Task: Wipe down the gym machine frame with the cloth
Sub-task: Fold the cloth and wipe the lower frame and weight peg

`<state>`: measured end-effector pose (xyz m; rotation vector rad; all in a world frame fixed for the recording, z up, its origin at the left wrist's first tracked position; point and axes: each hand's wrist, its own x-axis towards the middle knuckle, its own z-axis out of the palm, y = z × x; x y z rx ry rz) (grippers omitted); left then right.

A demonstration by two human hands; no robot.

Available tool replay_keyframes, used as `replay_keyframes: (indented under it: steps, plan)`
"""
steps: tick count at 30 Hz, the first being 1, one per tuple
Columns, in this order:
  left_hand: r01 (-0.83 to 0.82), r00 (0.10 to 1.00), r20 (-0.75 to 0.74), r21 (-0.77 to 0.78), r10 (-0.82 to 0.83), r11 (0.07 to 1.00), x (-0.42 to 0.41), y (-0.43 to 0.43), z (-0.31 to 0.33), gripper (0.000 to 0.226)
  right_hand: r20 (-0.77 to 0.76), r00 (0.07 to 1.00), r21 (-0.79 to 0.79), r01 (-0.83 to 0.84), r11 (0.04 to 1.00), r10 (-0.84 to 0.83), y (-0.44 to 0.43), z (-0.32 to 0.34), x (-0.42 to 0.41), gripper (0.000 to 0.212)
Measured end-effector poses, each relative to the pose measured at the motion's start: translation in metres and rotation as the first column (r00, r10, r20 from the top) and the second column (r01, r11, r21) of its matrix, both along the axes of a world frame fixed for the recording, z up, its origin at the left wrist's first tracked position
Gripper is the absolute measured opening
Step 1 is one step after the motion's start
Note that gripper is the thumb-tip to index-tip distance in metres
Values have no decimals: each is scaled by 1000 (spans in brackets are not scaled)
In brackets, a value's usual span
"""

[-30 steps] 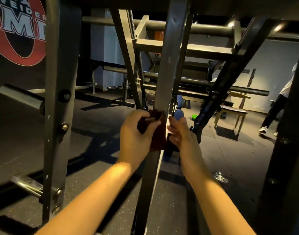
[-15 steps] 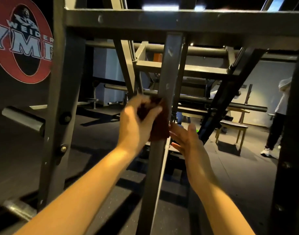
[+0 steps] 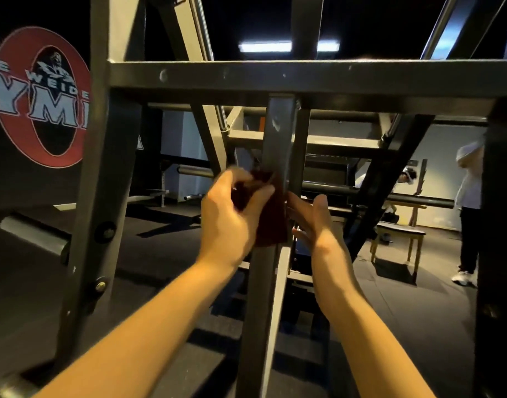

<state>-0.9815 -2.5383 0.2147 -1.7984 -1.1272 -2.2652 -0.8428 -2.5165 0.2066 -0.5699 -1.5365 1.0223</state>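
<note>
A grey steel upright [image 3: 276, 133] of the gym machine frame runs up the middle of the view to a horizontal crossbeam [image 3: 304, 79]. A dark red cloth [image 3: 271, 222] is wrapped against the upright's face. My left hand [image 3: 232, 216] grips the cloth from the left, thumb and fingers curled round its upper part. My right hand [image 3: 315, 222] is on the upright's right side with fingers extended; its fingertips reach the cloth's right edge. Part of the cloth is hidden behind my left hand.
A second grey post [image 3: 103, 173] with bolts stands at the left, with a round peg [image 3: 37, 234] sticking out. A dark post [image 3: 499, 254] fills the right edge. Behind are bars, a wooden stool [image 3: 398, 239] and a person [image 3: 470, 208] standing at the right.
Both hands and the cloth have slid up the upright towards the crossbeam, and the view has tilted upward.
</note>
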Motion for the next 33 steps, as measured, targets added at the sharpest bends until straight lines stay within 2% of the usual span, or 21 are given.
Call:
replay_keyframes:
  steps: [2,3,7,10,13,14,16,19,22,23,27,28,30,32,33]
  plan:
    - [38,999,27,-42,-37,998,0,-6,-27,17,-31,999,9,12,1000,-12,-2,-1,4,24]
    - [-5,1000,-11,-4,5,1000,2,-8,-33,17,-23,1000,20,16,1000,-16,-4,-1,6,26]
    - [-153,982,-98,90,161,984,2,-1,48,15,-11,1000,7,23,1000,-23,-4,2,6,35]
    - [-121,989,-62,142,131,982,3,8,79,16,-9,1000,-35,-8,999,8,1,4,8,50]
    - [-38,999,-8,55,39,998,4,1,31,14,9,1000,-38,-8,999,8,-4,9,9,54]
    - [24,1000,1,16,-24,1000,6,-5,9,15,7,1000,-27,-5,1000,5,-4,9,10,52]
    - [13,1000,-29,-15,-13,1000,5,-8,-10,15,-6,1000,-29,-18,999,18,-9,13,13,41]
    - [-97,988,-118,43,101,994,0,-3,41,13,-3,1000,-13,-29,999,29,-10,21,13,41]
    - [-132,990,-29,125,136,983,1,5,99,17,4,998,-100,-64,993,65,-9,25,7,69]
    - [-123,992,10,135,123,983,4,7,101,17,3,997,-133,-71,989,72,-8,24,7,71]
    - [-31,993,116,16,29,999,6,2,43,15,14,1000,-108,-12,994,14,-8,18,12,41]
    - [-10,992,128,-16,12,1000,6,-1,32,17,15,1000,-117,-1,993,3,-8,16,15,40]
    - [-38,994,101,-22,40,999,1,2,39,17,14,1000,-127,-12,992,14,-12,16,14,54]
    - [-96,995,30,36,95,995,-1,4,71,18,0,1000,-143,-16,990,16,-15,20,13,67]
    - [-101,994,42,49,99,994,0,5,89,20,-7,1000,-145,-11,989,10,-18,22,11,73]
